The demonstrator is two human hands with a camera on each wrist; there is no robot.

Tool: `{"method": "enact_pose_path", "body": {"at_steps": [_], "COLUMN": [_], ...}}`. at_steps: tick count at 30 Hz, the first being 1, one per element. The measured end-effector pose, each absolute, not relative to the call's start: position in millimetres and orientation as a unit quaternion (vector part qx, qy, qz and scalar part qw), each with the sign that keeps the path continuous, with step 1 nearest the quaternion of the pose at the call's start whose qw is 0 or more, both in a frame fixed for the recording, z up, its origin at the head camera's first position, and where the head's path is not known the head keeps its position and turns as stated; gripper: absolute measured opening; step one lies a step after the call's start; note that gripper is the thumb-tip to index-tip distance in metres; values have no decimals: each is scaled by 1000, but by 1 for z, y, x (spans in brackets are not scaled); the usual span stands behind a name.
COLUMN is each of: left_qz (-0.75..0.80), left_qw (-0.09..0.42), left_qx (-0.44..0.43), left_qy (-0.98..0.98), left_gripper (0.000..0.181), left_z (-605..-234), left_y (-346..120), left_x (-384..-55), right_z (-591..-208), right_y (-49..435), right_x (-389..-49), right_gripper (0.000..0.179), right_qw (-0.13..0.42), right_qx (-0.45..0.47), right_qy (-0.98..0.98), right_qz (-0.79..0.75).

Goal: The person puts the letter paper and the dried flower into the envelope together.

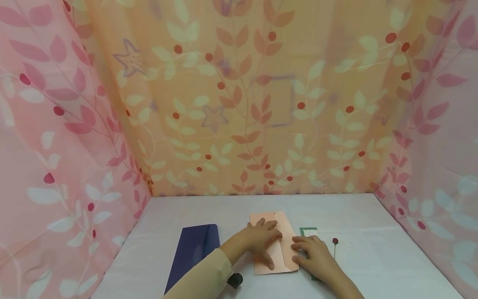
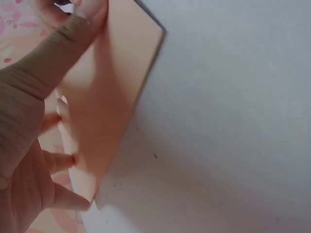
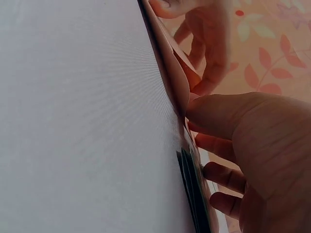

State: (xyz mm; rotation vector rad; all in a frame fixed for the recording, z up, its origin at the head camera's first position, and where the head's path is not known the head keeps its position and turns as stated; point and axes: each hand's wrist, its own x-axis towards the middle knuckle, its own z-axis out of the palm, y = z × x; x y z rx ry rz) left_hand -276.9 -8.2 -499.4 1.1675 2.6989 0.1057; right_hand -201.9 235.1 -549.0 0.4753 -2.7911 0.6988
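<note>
A peach envelope (image 1: 264, 265) lies on the white table, with its flap (image 1: 289, 253) along the right side. My left hand (image 1: 261, 241) rests over its left part with fingers spread and the thumb toward the near edge. In the left wrist view, thumb and fingertips touch the envelope (image 2: 109, 97). My right hand (image 1: 317, 253) touches the flap's right edge with loosely bent fingers, thumb and fingertips apart. Under that hand lies a green-bordered card (image 1: 309, 231), partly hidden; its dark layered edges (image 3: 192, 189) show in the right wrist view.
A navy envelope (image 1: 186, 253) lies to the left, partly behind the left sleeve (image 1: 205, 274). A thin stick with a dark red head (image 1: 335, 241) lies right of the card. A small black object (image 1: 235, 280) is beside the left wrist. Patterned curtains (image 1: 239, 124) surround the table.
</note>
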Motion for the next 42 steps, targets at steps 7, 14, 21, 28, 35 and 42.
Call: {"method": "enact_pose_path", "body": {"at_steps": [7, 14, 21, 28, 35, 42], "left_qz": [35, 54, 73, 90, 100, 97], "left_qw": [88, 80, 88, 67, 50, 36], "left_qx": [388, 419, 427, 448, 465, 479], "left_qy": [917, 903, 897, 887, 878, 871], "left_gripper": [87, 87, 88, 94, 96, 98], "left_z": [-497, -498, -499, -503, -508, -507], "left_y": [-6, -11, -16, -23, -27, -28], "left_x": [-278, -281, -283, -286, -288, -286], "right_z": [-547, -544, -544, -546, -546, -543], "right_y": [232, 233, 234, 234, 233, 232], "right_x": [-201, -202, -202, -203, -202, -200], "right_gripper": [32, 32, 33, 32, 31, 30], "right_qw": [109, 108, 94, 92, 88, 101], "right_qx": [154, 150, 140, 140, 139, 157], "right_qy": [-953, -955, -953, -951, -950, -952], "right_qz": [237, 233, 252, 260, 265, 244]}}
